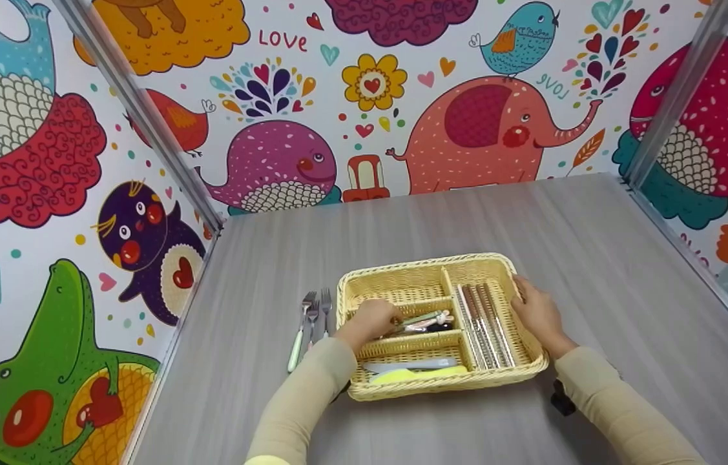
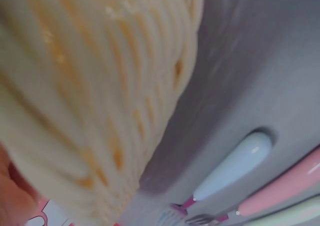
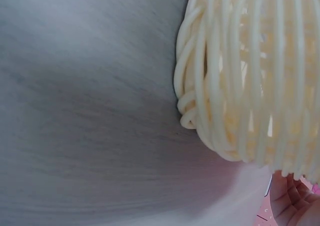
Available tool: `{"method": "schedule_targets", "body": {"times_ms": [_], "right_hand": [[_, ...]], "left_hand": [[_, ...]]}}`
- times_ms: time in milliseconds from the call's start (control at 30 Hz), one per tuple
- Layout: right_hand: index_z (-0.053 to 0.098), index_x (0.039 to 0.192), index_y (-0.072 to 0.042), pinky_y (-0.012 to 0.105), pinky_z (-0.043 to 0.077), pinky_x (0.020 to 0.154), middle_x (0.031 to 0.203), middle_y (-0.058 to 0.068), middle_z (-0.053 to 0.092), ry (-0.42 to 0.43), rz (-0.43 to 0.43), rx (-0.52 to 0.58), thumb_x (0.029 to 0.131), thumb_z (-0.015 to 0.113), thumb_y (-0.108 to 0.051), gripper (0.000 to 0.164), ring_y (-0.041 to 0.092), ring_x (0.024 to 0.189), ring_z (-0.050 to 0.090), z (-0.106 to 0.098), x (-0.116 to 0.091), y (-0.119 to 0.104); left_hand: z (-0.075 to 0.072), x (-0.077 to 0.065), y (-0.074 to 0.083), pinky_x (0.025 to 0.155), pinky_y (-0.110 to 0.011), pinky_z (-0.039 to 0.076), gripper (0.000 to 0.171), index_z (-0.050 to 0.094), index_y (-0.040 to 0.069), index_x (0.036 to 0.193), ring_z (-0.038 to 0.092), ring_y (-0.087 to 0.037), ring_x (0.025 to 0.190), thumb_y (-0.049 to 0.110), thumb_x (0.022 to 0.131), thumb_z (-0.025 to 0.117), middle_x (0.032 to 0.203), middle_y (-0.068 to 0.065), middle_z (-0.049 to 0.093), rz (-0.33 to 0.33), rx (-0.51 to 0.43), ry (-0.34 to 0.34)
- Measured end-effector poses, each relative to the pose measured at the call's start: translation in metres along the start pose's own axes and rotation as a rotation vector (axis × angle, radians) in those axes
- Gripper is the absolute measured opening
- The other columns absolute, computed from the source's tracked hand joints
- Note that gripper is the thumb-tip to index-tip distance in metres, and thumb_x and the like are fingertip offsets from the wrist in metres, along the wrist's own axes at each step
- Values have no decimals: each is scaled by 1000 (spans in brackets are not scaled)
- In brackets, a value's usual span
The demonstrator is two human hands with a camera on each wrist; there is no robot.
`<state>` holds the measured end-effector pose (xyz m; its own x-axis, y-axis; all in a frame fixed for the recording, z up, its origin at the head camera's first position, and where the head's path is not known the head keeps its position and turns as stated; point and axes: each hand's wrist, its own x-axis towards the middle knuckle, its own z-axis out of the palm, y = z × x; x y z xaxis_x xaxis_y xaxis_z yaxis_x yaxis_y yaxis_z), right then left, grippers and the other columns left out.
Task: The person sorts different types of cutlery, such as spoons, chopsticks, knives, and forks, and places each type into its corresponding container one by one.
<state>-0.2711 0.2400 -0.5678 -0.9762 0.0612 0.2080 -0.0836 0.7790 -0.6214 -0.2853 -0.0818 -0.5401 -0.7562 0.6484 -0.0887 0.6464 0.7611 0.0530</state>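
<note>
A pale yellow wicker basket (image 1: 396, 389) with dividers sits on the table. My right hand (image 1: 539, 316) grips its right rim; in the right wrist view, part of the hand (image 3: 290, 201) shows past the woven side. My left hand (image 1: 373, 321) reaches over the left rim into the middle compartment, fingers bent down at the ends of several small utensils (image 1: 425, 321) with decorated handles. Its fingertips are hidden, so I cannot tell whether they pinch one. Several patterned chopsticks (image 1: 485, 326) lie in the right compartment. A yellow utensil (image 1: 418, 374) and a grey one (image 1: 412, 365) lie in the front compartment.
Left of the basket lie three forks (image 1: 302, 329) with light blue, pink and pale green handles; the blue handle (image 2: 235, 166) is nearest the basket in the left wrist view. Cartoon-printed panels (image 1: 376, 129) enclose the grey wood-grain table (image 1: 260, 252) at the back and sides.
</note>
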Motion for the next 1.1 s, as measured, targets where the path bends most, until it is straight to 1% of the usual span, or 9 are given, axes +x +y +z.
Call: {"method": "schedule_targets", "body": {"times_ms": [233, 400, 567, 633, 767, 833, 933, 1000, 1100], "right_hand": [[47, 130, 0, 55, 42, 73, 115, 31, 55, -9, 0, 6, 84, 50, -6, 47, 41, 84, 57, 0, 2, -1], [48, 129, 0, 53, 42, 69, 113, 31, 56, -1, -10, 1, 83, 51, -6, 46, 37, 76, 55, 1, 3, -1], [47, 130, -1, 41, 38, 51, 97, 30, 60, -18, -3, 6, 84, 50, -7, 46, 27, 57, 46, 0, 2, -2], [47, 130, -1, 39, 36, 50, 97, 29, 60, -17, -3, 5, 85, 49, -7, 46, 25, 55, 45, 0, 1, -2], [47, 129, -1, 42, 38, 51, 98, 30, 59, -4, -6, 5, 85, 50, -7, 45, 27, 57, 46, 1, 0, -2], [48, 129, -1, 43, 38, 52, 99, 31, 59, 1, -10, 6, 84, 50, -7, 45, 27, 58, 46, 1, 0, -2], [47, 130, -1, 44, 40, 54, 101, 30, 59, -6, -5, 11, 85, 50, -8, 46, 28, 59, 47, 1, 0, -2], [47, 130, -2, 48, 42, 60, 112, 29, 57, -10, 2, 12, 85, 50, -8, 46, 29, 64, 49, 0, -1, -2], [46, 131, -2, 52, 42, 67, 119, 28, 54, -20, 18, 15, 86, 50, -9, 46, 33, 70, 52, -2, -1, 0]], "left_hand": [[1, -2, -5, 69, -27, 49, 14, 73, 16, 89, 63, -14, 76, 11, 82, 62, 87, 3, 70, 5, -79, -67], [1, -4, -7, 67, -28, 49, 17, 72, 17, 94, 60, -13, 74, 10, 82, 61, 88, 2, 69, -18, -110, -87], [-3, -10, -12, 76, -30, 50, 22, 69, 14, 106, 64, -16, 85, 16, 86, 60, 98, 0, 69, -55, -213, -10], [-10, -13, -15, 80, -31, 49, 25, 67, 11, 110, 64, -18, 89, 17, 88, 58, 102, -3, 69, -87, -302, 44], [-23, -27, -29, 80, -35, 50, 28, 63, 6, 115, 64, -23, 90, 18, 91, 55, 105, -9, 67, -216, -519, 231], [-26, -39, -39, 80, -38, 50, 28, 62, 4, 115, 63, -25, 91, 17, 91, 54, 105, -12, 66, -322, -628, 361], [-23, -59, -56, 81, -40, 49, 27, 62, 1, 114, 63, -28, 94, 13, 90, 54, 105, -15, 66, -494, -697, 531], [-17, -72, -64, 82, -41, 48, 28, 61, 0, 114, 61, -30, 97, 10, 89, 53, 106, -16, 65, -605, -699, 564], [-3, -90, -72, 82, -42, 48, 31, 59, -2, 115, 61, -32, 98, 9, 87, 54, 107, -19, 63, -738, -645, 472]]}}
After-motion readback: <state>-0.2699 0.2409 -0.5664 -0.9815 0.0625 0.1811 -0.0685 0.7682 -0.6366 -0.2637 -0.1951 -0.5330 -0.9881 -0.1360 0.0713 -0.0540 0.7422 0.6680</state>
